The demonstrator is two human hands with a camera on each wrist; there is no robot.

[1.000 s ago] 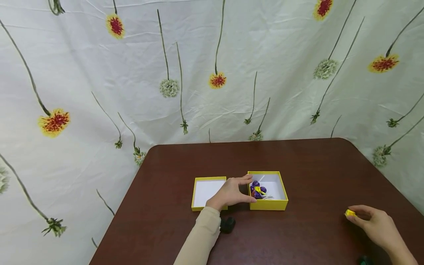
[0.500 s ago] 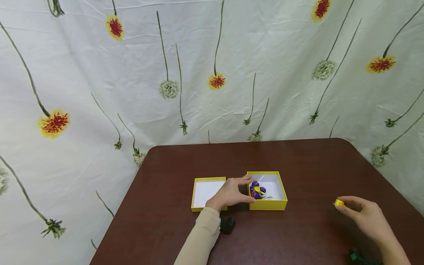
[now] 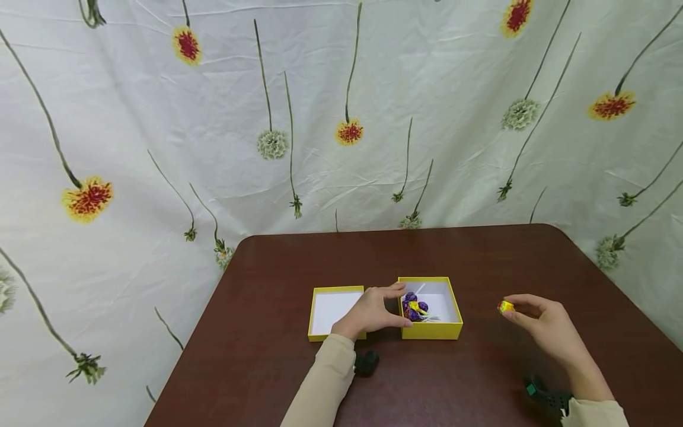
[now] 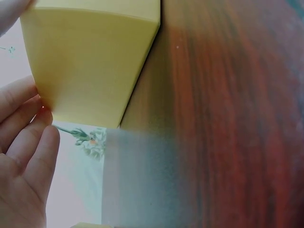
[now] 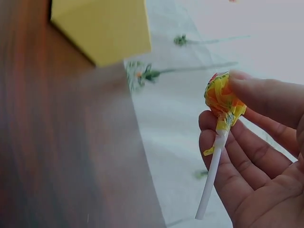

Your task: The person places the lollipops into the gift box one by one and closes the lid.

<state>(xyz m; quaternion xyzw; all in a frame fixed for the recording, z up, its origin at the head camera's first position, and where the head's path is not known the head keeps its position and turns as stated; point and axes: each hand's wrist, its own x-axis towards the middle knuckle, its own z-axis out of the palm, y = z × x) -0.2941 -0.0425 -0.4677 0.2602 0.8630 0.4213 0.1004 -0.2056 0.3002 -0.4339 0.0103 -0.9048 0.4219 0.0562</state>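
Observation:
My right hand (image 3: 549,332) pinches a yellow-wrapped lollipop (image 5: 221,97) by its head, above the table to the right of the yellow box. Its white stick (image 5: 209,183) points downward in the right wrist view. At the table's middle, my left hand (image 3: 370,311) grips the left side of the open yellow box (image 3: 431,331), thumb at the front corner and fingers at the back. In the left wrist view, fingertips touch the wall of the box (image 4: 90,66). Purple-wrapped lollipops (image 3: 416,314) and a yellow-wrapped one (image 3: 414,306) lie inside the box, toward its left.
A shallow yellow box lid (image 3: 333,308) with a white inside lies left of the box, partly behind my left hand. The brown table (image 3: 480,255) has rounded far corners. A flowered cloth (image 3: 453,89) hangs behind it. Dark wrist devices (image 3: 367,363) sit under both wrists.
My right hand has moved left and farther up the table with the lollipop, toward the box. The left hand and the box have stayed in place.

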